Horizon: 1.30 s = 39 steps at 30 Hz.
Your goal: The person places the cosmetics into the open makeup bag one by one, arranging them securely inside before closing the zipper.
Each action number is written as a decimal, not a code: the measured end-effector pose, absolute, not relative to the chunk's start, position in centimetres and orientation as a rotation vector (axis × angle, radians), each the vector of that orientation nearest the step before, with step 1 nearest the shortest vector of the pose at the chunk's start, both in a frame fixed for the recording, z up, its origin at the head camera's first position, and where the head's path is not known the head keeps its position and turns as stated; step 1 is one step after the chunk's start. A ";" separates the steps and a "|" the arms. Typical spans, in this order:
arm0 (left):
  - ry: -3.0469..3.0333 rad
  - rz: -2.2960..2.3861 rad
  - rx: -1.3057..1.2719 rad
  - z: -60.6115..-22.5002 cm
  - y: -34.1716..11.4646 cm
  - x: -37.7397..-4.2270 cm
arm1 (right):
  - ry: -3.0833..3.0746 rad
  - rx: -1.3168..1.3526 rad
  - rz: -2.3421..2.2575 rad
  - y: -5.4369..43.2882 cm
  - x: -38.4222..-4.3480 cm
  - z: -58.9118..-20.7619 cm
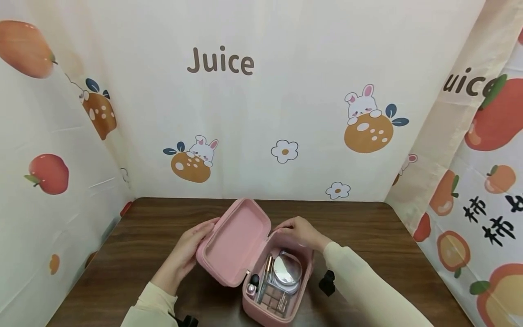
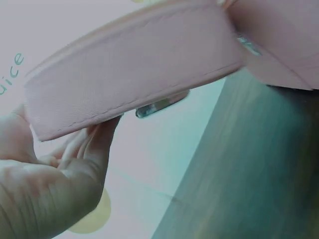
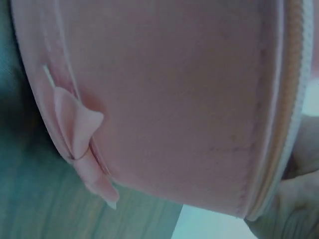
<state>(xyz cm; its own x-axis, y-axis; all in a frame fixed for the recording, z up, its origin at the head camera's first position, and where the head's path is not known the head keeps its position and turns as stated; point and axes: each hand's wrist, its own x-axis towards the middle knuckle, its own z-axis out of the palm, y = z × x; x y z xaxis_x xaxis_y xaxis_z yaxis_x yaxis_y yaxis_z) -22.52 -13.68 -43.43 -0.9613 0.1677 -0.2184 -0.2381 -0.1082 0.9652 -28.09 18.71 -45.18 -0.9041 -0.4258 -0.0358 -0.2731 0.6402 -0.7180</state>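
A pink makeup case (image 1: 265, 315) with a zipper rim stands on the table, its lid (image 1: 241, 243) swung up to the left. My left hand (image 1: 185, 252) holds the lid's outer edge; in the left wrist view the fingers (image 2: 102, 144) lie against its outer face. At the far right, my right hand (image 1: 301, 232) grips the case's rim, its fingertips partly hidden. Inside lie a round silver compact (image 1: 288, 268), a slim gold-topped tube (image 1: 268, 265), a clear-lidded eyeshadow palette (image 1: 269, 299) and a small black-capped bottle (image 1: 254, 279). A pink bow (image 3: 77, 124) sits on the case's outer side.
The brown wooden table (image 1: 163, 222) extends around the case. A printed fabric backdrop (image 1: 261, 109) rises behind it, with matching panels at the left and right. Black wrist devices (image 1: 327, 282) are worn at both sleeves.
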 end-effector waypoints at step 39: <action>2.032 2.113 0.316 -45.4 -9.4 -27.8 | 2.966 0.197 -1.570 19.5 -19.1 -47.6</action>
